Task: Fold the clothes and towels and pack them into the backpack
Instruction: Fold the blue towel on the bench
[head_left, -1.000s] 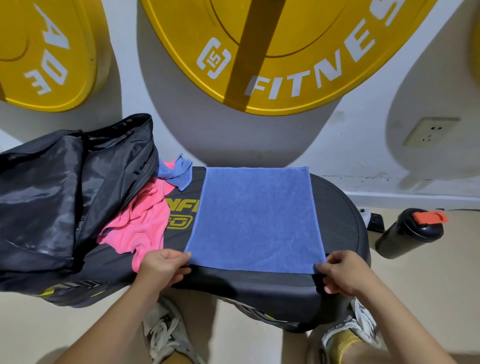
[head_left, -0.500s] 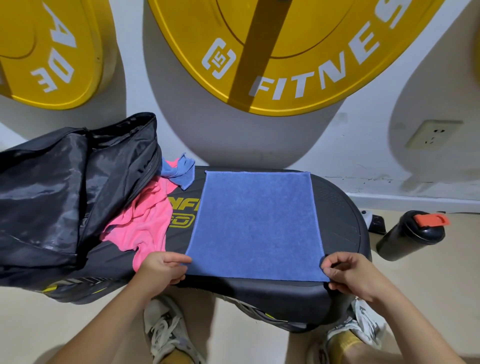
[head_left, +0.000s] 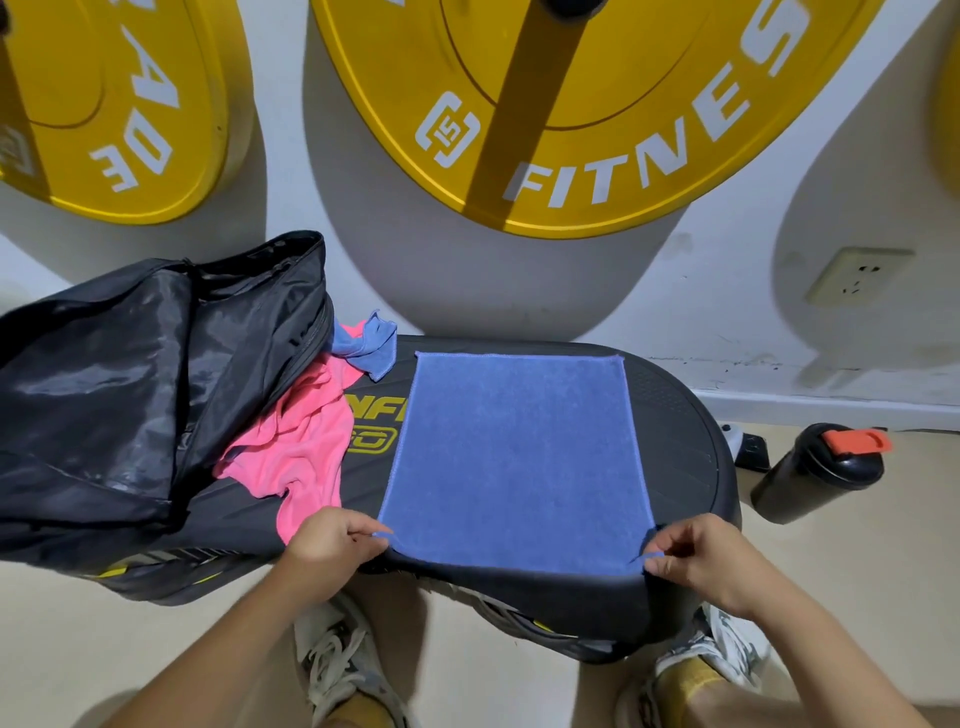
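Note:
A blue towel (head_left: 514, 457) lies spread flat on the black oval platform (head_left: 680, 426). My left hand (head_left: 330, 545) pinches its near left corner and my right hand (head_left: 696, 556) pinches its near right corner. To the left, a black backpack (head_left: 130, 395) lies open on the platform. A crumpled pink garment (head_left: 296, 447) lies between the backpack and the towel. A small blue cloth (head_left: 366, 345) sits bunched behind the pink garment.
A black shaker bottle with an orange cap (head_left: 821, 470) lies on the floor at the right. Large yellow weight plates (head_left: 566, 104) lean against the white wall behind the platform. A wall socket (head_left: 857, 275) is at the right. My shoes (head_left: 337, 670) show below the platform.
Both hands kept hold of the near corners and pulled them slightly taut toward me. The towel lies flatter and its corners now stick out between my fingers.

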